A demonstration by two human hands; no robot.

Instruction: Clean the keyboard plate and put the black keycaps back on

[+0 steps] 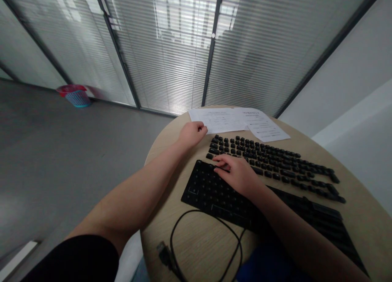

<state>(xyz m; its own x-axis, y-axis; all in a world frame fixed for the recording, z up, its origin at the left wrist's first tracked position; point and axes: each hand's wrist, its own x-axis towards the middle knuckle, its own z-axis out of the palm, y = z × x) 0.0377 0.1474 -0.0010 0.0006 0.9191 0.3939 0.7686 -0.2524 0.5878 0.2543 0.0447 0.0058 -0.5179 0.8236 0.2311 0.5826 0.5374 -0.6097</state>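
Nearest, a black sleeve (73,259) sits at about eight o'clock. Up toward twelve, the left hand (192,134) is loosely curled by some papers (222,119); whether it grips anything, I cannot tell. From it, the keyboard base (226,196) lies on the table (199,245) toward four to five o'clock, partly beneath the right hand (237,174), its fingers narrowly spaced, contents unclear. Loose keycaps (286,173) spread from that hand's eleven to three o'clock; a USB cable (165,255) loops toward its seven.
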